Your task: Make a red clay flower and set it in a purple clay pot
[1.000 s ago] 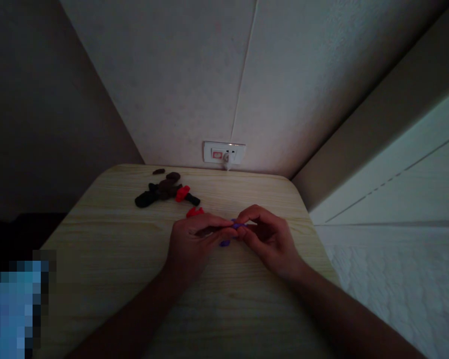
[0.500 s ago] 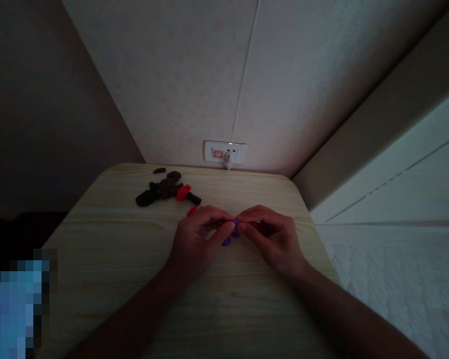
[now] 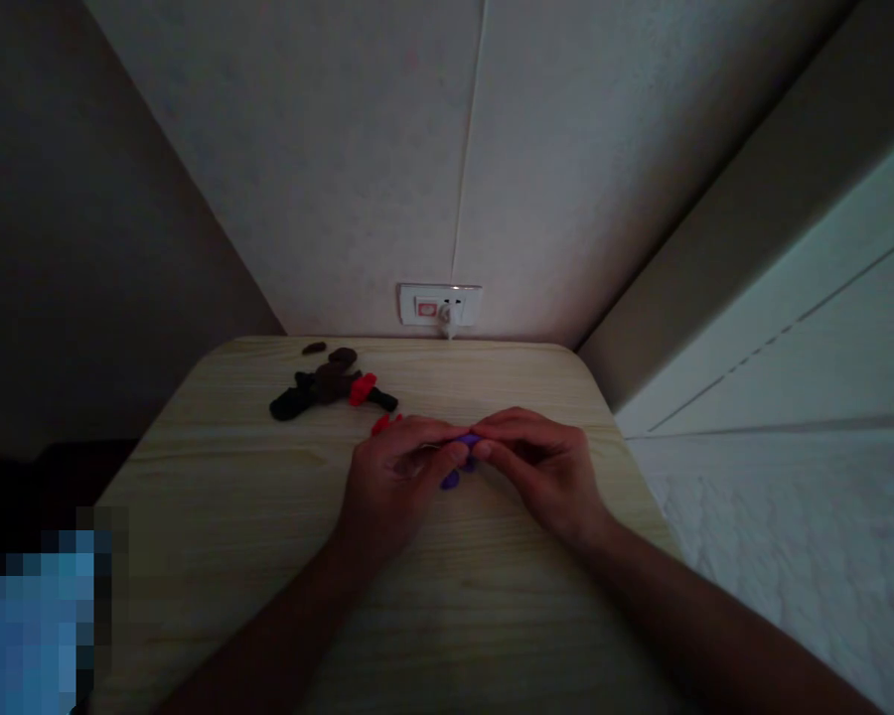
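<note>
- Between the fingertips, at the clock's centre, a purple piece is held.
- From eight o'clock it is pinched by thumb and finger of the left hand; from four o'clock, likewise by the right hand.
- Shaping by finger pressure seems to be in hand; light, even pressing is probably called for next.
- At seven o'clock, near it, a purple lump is seen.
- At nine, a red piece is partly hidden.
- At ten, a brown, black and red cluster is laid directly on the tabletop; no container is seen.
</note>
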Tool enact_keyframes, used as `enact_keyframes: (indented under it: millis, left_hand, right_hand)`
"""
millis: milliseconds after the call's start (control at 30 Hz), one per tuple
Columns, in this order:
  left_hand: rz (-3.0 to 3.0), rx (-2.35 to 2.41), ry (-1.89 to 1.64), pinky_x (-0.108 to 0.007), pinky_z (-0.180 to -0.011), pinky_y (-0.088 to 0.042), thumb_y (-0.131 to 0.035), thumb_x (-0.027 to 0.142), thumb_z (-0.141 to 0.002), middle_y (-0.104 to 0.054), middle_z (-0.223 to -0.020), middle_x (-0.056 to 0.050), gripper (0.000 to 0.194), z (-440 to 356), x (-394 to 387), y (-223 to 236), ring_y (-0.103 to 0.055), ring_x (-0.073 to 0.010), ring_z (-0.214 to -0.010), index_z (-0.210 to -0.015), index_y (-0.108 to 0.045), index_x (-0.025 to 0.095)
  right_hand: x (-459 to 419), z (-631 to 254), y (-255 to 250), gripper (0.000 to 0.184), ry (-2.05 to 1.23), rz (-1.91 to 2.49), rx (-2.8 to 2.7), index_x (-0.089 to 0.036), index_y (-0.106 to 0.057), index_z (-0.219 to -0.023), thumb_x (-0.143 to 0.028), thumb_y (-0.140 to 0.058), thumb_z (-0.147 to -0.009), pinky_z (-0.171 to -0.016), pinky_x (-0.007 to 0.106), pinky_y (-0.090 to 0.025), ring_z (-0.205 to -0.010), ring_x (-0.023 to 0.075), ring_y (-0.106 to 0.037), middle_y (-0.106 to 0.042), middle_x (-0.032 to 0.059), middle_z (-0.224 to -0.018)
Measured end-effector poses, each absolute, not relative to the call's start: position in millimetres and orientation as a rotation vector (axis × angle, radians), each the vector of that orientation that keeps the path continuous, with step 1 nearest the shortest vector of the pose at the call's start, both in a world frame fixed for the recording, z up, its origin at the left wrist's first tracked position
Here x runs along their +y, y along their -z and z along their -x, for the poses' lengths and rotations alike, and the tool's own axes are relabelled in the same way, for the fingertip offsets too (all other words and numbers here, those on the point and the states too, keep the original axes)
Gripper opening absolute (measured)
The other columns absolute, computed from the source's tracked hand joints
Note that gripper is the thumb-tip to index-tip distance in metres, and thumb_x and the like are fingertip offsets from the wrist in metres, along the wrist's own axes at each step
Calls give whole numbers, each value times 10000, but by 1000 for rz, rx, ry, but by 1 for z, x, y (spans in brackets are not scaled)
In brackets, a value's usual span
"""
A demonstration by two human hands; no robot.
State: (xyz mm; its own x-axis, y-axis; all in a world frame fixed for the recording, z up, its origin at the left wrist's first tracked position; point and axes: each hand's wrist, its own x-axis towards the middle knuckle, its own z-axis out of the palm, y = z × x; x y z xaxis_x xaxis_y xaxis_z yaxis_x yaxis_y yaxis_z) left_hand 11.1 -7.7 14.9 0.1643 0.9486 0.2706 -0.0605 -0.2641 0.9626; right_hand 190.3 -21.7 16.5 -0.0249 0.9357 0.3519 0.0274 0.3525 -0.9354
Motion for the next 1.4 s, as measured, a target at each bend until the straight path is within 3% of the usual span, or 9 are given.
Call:
enact_keyframes:
  millis: [100, 233, 567, 800, 933, 1067, 1200, 1400]
  left_hand:
    - [-1386, 910, -1259, -251, -659, -649, -750, 236, -862, -807, -850, -48, 82, -13, -9, -15, -772, -171, -727, -905, -786, 176]
    - [-1343, 866, -1240, -256, -658, -651, -765, 246, -852, -812, -878, -45, 109, -14, -10, -13, -786, -185, -759, -938, -775, 180]
    - [-1440, 973, -1278, -240, -645, -622, -771, 217, -836, -774, -779, -34, 41, -13, -10, -17, -740, -159, -704, -830, -777, 177]
    - [-1304, 956, -1265, -265, -631, -642, -807, 290, -802, -816, -841, -56, 156, -16, -8, -12, -777, -191, -730, -900, -779, 172]
    - [-1268, 972, -1281, -258, -596, -639, -811, 216, -785, -819, -808, -41, 86, -15, -6, -13, -770, -182, -686, -865, -813, 184]
    - [-1290, 980, -1296, -255, -557, -631, -821, 172, -760, -796, -723, -19, 31, -13, -6, -13, -745, -169, -615, -782, -821, 195]
    - [-1276, 941, -1249, -260, -569, -637, -811, 208, -780, -808, -752, -34, 43, -13, -5, -13, -757, -179, -639, -817, -827, 192]
    - [-1276, 958, -1199, -265, -572, -631, -779, 275, -822, -813, -770, -48, 104, -14, -4, -13, -753, -181, -639, -848, -822, 184]
  right_hand:
    - [-21, -191, -15, 163, -988, 961, -1359, -311, -843, -984, -279, -857, -825, -730, 315, -640, -831, 182, -744, -798, 38, -933]
    - [-21, -189, -18, 63, -893, 975, -1425, -290, -849, -908, -311, -835, -850, -711, 327, -626, -805, 187, -724, -787, 50, -878]
    - [-21, -184, -17, 55, -880, 953, -1473, -269, -831, -889, -316, -808, -876, -693, 316, -592, -777, 182, -709, -776, 46, -847]
    - [-23, -183, -14, 88, -862, 985, -1416, -233, -798, -899, -318, -774, -904, -675, 292, -590, -755, 167, -690, -744, 42, -828]
    - [-21, -183, -10, 125, -963, 986, -1347, -270, -817, -990, -319, -803, -876, -709, 300, -610, -821, 174, -721, -769, 41, -920]
    - [-19, -186, -10, 91, -949, 1002, -1409, -301, -844, -941, -318, -826, -854, -698, 323, -604, -803, 184, -720, -783, 37, -882]
    - [-17, -189, -13, 52, -937, 1021, -1403, -290, -850, -876, -328, -824, -852, -681, 323, -594, -751, 178, -709, -777, 34, -821]
    - [-19, -185, -9, 137, -1014, 1017, -1352, -251, -815, -921, -362, -829, -841, -709, 308, -626, -796, 174, -724, -761, 37, -875]
